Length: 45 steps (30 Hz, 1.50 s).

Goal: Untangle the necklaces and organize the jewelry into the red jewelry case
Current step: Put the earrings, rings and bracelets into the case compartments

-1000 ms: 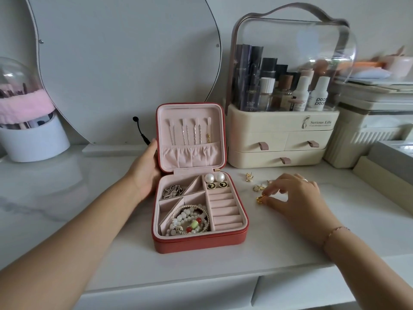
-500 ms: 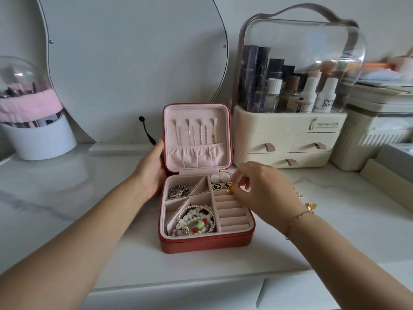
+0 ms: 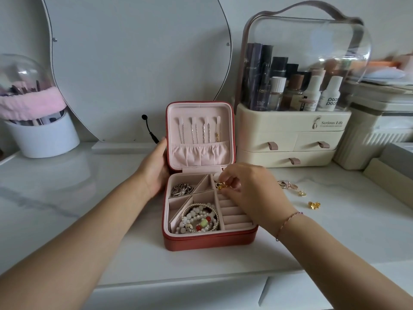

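The red jewelry case (image 3: pixel 210 242) sits open near the middle of the white marble tabletop (image 3: pixel 67 198), its lid upright and lined in pink. Thin necklaces (image 3: pixel 196 130) hang from hooks inside the lid, their lower ends tucked into a gathered pocket. In the tray, a silver chain (image 3: pixel 181 190) lies bunched in the back-left compartment, and beaded bracelets (image 3: pixel 200 220) fill the front-left one, coiled together. A row of ring rolls (image 3: pixel 233 217) runs down the tray's right side.

The right hand (image 3: pixel 252 191) hovers over the back-right compartment, thumb and fingertips pinching a small gold earring (image 3: pixel 220 186) just above the padding. A thin cord bracelet (image 3: pixel 288 221) circles that wrist. The left hand (image 3: pixel 156 171) holds the case by its left side at the hinge, thumb up along the lid's edge, the other fingers hidden behind it.

To the right of the case, loose earrings lie on the tabletop: a rose-gold cluster (image 3: pixel 287 184), a gold stud (image 3: pixel 301 193) and a gold flower earring (image 3: pixel 314 205).

Just behind and to the right stands a cream cosmetic organizer (image 3: pixel 290 139) with drawers and a clear domed cover over bottles. A curved mirror (image 3: pixel 138 63) leans behind the case, and a white brush holder (image 3: pixel 42 135) stands at far left.
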Motion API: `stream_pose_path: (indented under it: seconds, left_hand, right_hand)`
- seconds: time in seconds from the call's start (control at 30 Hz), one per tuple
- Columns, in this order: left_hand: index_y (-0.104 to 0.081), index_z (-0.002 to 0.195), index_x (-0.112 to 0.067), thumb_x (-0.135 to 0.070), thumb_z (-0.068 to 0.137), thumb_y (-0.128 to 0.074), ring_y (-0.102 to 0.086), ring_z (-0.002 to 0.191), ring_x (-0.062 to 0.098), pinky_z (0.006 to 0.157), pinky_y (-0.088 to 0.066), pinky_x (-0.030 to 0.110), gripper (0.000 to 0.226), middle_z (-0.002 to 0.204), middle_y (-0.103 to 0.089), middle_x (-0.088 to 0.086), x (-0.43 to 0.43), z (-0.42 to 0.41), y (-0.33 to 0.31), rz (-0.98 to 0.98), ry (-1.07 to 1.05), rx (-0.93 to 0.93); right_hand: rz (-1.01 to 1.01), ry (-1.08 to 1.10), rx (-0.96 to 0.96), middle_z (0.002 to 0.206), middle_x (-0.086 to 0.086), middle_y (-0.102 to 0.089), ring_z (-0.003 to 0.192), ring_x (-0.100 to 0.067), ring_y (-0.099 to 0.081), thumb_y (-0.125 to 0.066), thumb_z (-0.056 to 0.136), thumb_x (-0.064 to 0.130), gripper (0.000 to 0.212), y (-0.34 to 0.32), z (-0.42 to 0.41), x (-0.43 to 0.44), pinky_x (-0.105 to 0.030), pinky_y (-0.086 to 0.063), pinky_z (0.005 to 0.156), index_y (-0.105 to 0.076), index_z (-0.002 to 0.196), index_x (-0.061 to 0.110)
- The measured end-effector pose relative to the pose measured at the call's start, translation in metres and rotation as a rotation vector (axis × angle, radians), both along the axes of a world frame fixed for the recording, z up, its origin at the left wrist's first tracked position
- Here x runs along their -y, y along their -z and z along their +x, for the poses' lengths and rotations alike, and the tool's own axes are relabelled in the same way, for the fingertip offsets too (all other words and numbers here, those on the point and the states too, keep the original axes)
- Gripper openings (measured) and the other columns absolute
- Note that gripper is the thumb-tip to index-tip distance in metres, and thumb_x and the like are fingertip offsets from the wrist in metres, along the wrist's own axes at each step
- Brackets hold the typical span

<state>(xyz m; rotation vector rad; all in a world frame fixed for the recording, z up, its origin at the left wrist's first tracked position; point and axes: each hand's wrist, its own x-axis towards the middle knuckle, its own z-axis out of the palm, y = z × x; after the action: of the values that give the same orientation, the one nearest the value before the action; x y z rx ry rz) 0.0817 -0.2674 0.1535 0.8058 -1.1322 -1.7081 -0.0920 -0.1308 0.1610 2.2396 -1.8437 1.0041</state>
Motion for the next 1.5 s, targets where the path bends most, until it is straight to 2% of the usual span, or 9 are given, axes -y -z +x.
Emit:
stream_pose_path:
  seconds: [0.23,0.4,0.53,0.87,0.97,1.03,1.17,1.33,1.5]
  left_hand:
    - [-0.062,0.126,-0.019,-0.049,0.094,-0.046,-0.065,0.109,0.022,0.087,-0.052,0.033,0.047,0.118,-0.069,0.006,-0.005,-0.001,-0.004,0.007,-0.001,0.011]
    - [-0.065,0.118,-0.019,-0.044,0.098,-0.043,-0.072,0.087,0.014,0.064,-0.057,0.022,0.039,0.104,-0.074,0.003,-0.006,-0.003,-0.005,-0.017,-0.034,0.0]
    - [-0.067,0.111,-0.02,-0.042,0.098,-0.043,-0.072,0.079,0.011,0.059,-0.056,0.02,0.035,0.094,-0.076,-0.001,-0.006,-0.003,-0.004,-0.043,-0.046,0.005]
    - [-0.064,0.121,-0.021,-0.044,0.098,-0.043,-0.069,0.098,0.016,0.074,-0.058,0.025,0.039,0.113,-0.071,0.004,-0.009,-0.003,-0.006,-0.046,-0.039,0.014]
    - [-0.064,0.123,-0.019,-0.047,0.095,-0.046,-0.065,0.11,0.021,0.091,-0.053,0.033,0.043,0.118,-0.069,0.005,-0.007,-0.001,-0.006,-0.038,-0.024,0.029]
    - [-0.065,0.121,-0.021,-0.048,0.095,-0.046,-0.066,0.108,0.021,0.092,-0.052,0.034,0.042,0.117,-0.07,0.004,-0.007,-0.001,-0.005,-0.048,-0.02,0.05]
    - [-0.068,0.111,-0.024,-0.048,0.096,-0.044,-0.07,0.095,0.016,0.078,-0.057,0.028,0.037,0.106,-0.074,-0.001,-0.008,-0.002,-0.005,-0.076,-0.06,0.072]
    - [-0.068,0.115,-0.024,-0.05,0.095,-0.046,-0.066,0.107,0.021,0.097,-0.049,0.039,0.039,0.114,-0.071,0.002,-0.005,0.0,-0.004,-0.062,-0.063,0.075]
    - [-0.068,0.113,-0.026,-0.05,0.095,-0.046,-0.067,0.104,0.02,0.096,-0.049,0.039,0.037,0.112,-0.072,0.001,-0.007,-0.001,-0.004,-0.073,-0.058,0.078]
  right_hand:
    - [-0.095,-0.081,-0.163,0.072,0.001,-0.063,0.062,-0.023,-0.059,-0.078,0.065,0.01,0.015,-0.002,0.0,0.005,-0.031,-0.045,0.063,-0.067,0.073,0.016]
    - [-0.056,-0.136,-0.091,0.079,0.0,-0.064,0.066,-0.021,-0.06,-0.068,0.075,0.006,0.011,0.002,-0.007,-0.002,-0.028,-0.047,0.057,-0.072,0.082,0.014]
    - [-0.041,-0.14,-0.035,0.083,0.002,-0.066,0.072,-0.014,-0.059,-0.068,0.075,0.002,0.016,0.002,-0.01,-0.003,-0.023,-0.044,0.063,-0.073,0.084,0.015]
    - [-0.026,-0.143,0.003,0.086,0.004,-0.066,0.073,-0.013,-0.059,-0.063,0.079,0.003,0.019,0.006,-0.01,-0.005,-0.028,-0.048,0.066,-0.074,0.085,0.017]
    - [-0.058,-0.136,0.06,0.086,0.008,-0.065,0.077,-0.006,-0.058,-0.064,0.081,0.006,0.021,0.008,-0.013,-0.012,-0.014,-0.045,0.071,-0.074,0.094,0.019]
    - [-0.088,-0.05,0.104,0.087,0.01,-0.062,0.078,-0.004,-0.056,-0.069,0.081,0.008,0.021,0.008,-0.023,-0.02,-0.006,-0.04,0.071,-0.073,0.098,0.02]
    - [-0.114,0.193,0.079,0.087,0.006,-0.06,0.083,-0.017,-0.056,-0.079,0.073,0.013,0.022,0.012,-0.07,-0.044,-0.023,-0.039,0.074,-0.073,0.092,0.02]
    - [0.021,0.427,0.066,0.091,0.008,-0.054,0.092,-0.022,-0.049,-0.081,0.07,0.023,0.023,0.022,-0.12,-0.078,-0.028,-0.031,0.079,-0.072,0.091,0.026]
    - [0.126,0.405,0.226,0.087,0.011,-0.058,0.084,-0.006,-0.054,-0.077,0.075,0.024,0.019,0.025,-0.13,-0.088,-0.009,-0.035,0.07,-0.068,0.089,0.033]
